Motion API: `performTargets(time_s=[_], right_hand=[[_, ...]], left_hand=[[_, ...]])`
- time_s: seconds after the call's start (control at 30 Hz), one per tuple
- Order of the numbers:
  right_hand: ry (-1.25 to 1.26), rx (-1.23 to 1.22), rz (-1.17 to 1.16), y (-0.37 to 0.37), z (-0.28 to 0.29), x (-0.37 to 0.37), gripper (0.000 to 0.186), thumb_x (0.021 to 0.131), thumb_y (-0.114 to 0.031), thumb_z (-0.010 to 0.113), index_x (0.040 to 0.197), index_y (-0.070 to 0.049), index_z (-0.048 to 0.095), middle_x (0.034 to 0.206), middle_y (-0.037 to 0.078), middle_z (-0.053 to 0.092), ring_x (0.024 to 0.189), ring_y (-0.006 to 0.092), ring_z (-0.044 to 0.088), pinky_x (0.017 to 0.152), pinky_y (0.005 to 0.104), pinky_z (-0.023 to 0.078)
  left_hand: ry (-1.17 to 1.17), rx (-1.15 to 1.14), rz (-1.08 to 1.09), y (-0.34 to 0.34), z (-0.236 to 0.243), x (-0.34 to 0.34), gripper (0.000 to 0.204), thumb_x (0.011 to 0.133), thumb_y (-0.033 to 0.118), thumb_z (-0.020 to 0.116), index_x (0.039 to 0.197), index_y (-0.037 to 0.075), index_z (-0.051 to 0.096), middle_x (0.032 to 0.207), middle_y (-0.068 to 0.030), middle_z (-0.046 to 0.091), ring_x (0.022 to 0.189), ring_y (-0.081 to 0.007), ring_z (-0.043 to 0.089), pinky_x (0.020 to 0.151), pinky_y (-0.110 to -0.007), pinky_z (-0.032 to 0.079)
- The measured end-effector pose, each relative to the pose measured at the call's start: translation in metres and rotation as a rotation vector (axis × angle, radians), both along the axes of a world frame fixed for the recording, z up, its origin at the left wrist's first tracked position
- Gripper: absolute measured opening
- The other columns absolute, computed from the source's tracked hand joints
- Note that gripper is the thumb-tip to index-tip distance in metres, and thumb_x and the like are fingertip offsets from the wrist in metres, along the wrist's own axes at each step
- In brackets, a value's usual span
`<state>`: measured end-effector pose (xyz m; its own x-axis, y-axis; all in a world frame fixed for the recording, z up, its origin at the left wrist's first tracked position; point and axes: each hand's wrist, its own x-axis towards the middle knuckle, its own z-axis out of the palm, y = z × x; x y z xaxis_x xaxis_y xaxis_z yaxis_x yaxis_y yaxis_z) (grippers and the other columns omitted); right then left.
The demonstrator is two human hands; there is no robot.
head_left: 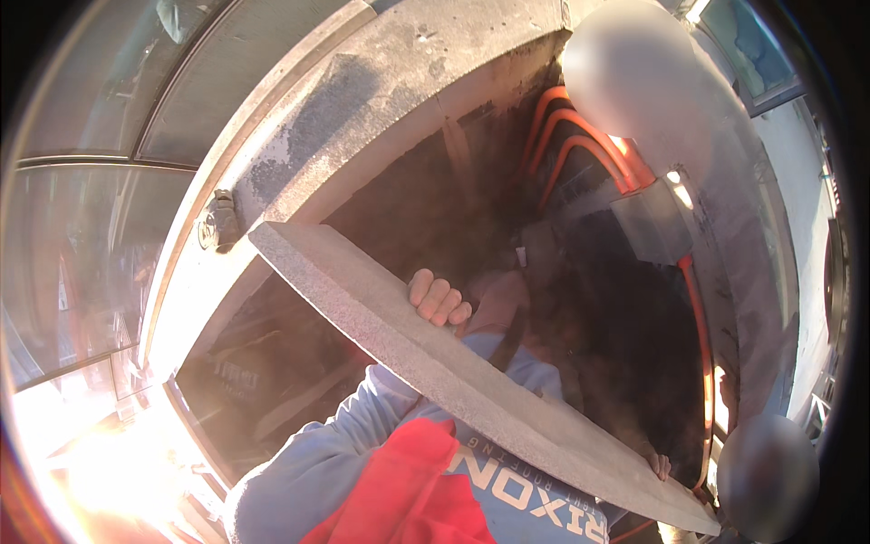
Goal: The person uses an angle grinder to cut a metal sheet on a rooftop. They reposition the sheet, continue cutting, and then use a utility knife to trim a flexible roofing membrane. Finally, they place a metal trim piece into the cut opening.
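A long, grey, speckled slab (471,394) slants across my front, from upper left to lower right. It looks rough along its near edge. My left hand (439,299) is closed over its far edge, with the fingers curled onto the top face. That arm, in a blue sleeve (335,435), passes beneath the slab. Near the slab's lower right end, the fingers of my right hand (660,466) show in shadow, bent over the far edge. The rest of that hand is hidden by the slab.
Beyond the slab lies a dark, hazy recess (426,208) framed by a pale, worn curved rim (362,118). Thick orange pipes (580,127) run to a grey box (652,227) at right. A small dark fitting (218,222) sits on the rim. Glass panels (72,254) stand left.
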<state>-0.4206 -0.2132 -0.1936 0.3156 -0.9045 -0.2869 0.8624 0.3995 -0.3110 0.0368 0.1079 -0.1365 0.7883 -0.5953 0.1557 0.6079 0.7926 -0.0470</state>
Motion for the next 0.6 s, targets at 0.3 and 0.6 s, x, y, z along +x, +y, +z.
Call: performTargets(time_s=[0.3, 0.6], right_hand=[[-0.030, -0.018, 0.019, 0.009, -0.008, -0.004, 0.020, 0.092, -0.033, 0.048, 0.084, -0.014, 0.045, 0.081, -0.002, 0.043, 0.072, 0.0165, 0.046, 0.072, 0.0358, 0.045], [1.586, -1.162, 0.282, -0.046, -0.045, -0.070, 0.018, 0.096, -0.025, 0.048, 0.081, -0.017, 0.043, 0.077, -0.001, 0.042, 0.072, 0.0150, 0.045, 0.074, 0.0329, 0.045]], left_hand=[[0.076, -0.168, -0.060, -0.015, -0.127, -0.007, 0.023, 0.105, 0.027, 0.054, 0.089, 0.013, 0.046, 0.081, 0.0000, 0.045, 0.076, -0.0168, 0.043, 0.079, -0.036, 0.039], [0.272, 0.037, -0.148, -0.090, -0.190, 0.023, 0.033, 0.098, 0.039, 0.054, 0.078, 0.017, 0.040, 0.071, 0.0028, 0.033, 0.065, -0.0143, 0.034, 0.069, -0.034, 0.037]])
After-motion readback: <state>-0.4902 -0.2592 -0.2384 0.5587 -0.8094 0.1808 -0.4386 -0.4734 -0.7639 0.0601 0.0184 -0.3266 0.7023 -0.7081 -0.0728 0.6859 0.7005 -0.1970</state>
